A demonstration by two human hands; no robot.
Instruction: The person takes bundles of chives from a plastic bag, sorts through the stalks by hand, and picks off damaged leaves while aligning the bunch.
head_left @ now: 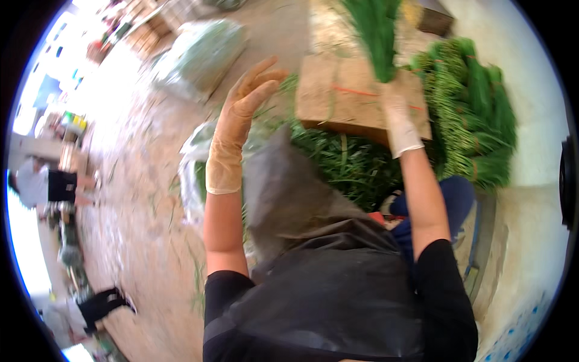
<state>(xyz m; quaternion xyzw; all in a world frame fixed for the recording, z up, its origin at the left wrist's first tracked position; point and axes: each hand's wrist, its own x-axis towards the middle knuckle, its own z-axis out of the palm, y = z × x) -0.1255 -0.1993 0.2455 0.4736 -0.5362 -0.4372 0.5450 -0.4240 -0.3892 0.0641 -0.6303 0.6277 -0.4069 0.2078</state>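
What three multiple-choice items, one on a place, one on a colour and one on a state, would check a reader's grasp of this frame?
1. Where do the tied green bundles lie?
A. On the person's right, beside the wooden board
B. Far to the person's left
C. In the person's lap

2. What colour is the glove on the right hand?
A. Blue
B. White
C. Black

3. How is the left hand?
A. Closed round a knife
B. Flat on the ground
C. Raised, open and holding nothing

Answers:
1 A: the stacked bundles lie right of the wooden board.
2 B: the right hand wears a white glove and grips a bunch of green stalks.
3 C: the left hand, in a tan glove, is lifted with its fingers spread and nothing in it.
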